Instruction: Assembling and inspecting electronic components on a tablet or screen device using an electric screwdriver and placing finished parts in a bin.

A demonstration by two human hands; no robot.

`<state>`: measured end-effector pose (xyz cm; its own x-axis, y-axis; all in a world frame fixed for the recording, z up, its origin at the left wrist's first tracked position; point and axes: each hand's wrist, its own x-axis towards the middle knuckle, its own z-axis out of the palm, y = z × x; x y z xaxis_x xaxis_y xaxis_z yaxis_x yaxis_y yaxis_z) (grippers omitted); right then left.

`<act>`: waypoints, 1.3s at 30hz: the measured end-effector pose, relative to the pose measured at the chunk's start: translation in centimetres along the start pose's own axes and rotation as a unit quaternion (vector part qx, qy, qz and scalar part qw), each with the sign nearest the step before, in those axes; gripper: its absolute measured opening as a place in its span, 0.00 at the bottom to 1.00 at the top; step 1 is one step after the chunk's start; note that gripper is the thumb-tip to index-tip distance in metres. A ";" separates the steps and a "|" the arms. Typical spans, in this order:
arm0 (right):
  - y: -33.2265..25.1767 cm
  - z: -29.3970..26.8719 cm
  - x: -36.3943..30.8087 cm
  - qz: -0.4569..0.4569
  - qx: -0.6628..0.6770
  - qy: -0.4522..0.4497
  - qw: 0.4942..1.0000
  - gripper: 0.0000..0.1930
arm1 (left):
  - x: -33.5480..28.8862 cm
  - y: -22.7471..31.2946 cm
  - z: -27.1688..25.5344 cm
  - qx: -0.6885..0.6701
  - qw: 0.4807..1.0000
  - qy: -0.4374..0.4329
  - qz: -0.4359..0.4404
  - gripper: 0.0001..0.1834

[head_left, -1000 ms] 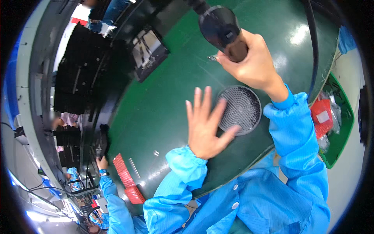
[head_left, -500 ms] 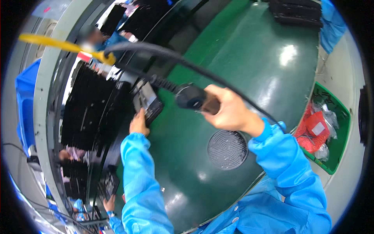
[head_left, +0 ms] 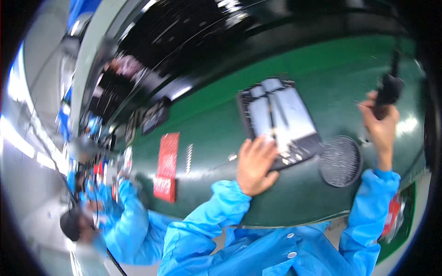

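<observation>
Near the middle of the green bench lies a flat black device (head_left: 295, 114) with silver-white panels, which looks like an opened laptop base. My left hand (head_left: 257, 166) rests with fingers spread at its near left edge, touching it. On the far right my right hand (head_left: 381, 123) is wrapped round a black corded tool (head_left: 389, 89); blur hides its exact kind. The tool is held upright, apart from the device, with its cord rising above it. Between the device and my right forearm sits a round black ridged dish (head_left: 340, 161).
Red packets (head_left: 166, 165) lie on the bench to the left, beside a thin pale strip (head_left: 189, 158). Farther left is another dark device (head_left: 155, 116). A co-worker in blue (head_left: 131, 225) sits at the left. A green bin (head_left: 407, 230) with bags stands at lower right.
My view has swung left. The device now lies flat in front of me, and my left hand is spread at its near edge. My right hand has carried the corded tool out to the right.
</observation>
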<state>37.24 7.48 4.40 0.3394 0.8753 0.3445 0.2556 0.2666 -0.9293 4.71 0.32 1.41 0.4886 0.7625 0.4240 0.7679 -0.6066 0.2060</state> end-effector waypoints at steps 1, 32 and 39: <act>0.6 -0.5 0.3 -0.006 0.002 -0.004 1.000 0.12 | -1.5 0.8 -0.3 -0.018 1.000 0.004 0.009 0.34; -9.7 9.7 -10.3 0.108 0.316 -0.235 0.913 0.09 | 2.1 5.3 -3.6 -0.642 0.727 0.189 -0.155 0.13; -9.3 5.8 -5.8 -0.033 0.298 -0.099 0.949 0.14 | 0.6 0.4 -1.7 -0.288 0.935 0.186 -0.090 0.06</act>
<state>27.61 2.21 10.30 0.1496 0.8916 0.4274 -0.3068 0.4528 -0.8372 4.62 0.15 3.25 0.1129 0.7983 0.5916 0.4216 -0.5776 0.6990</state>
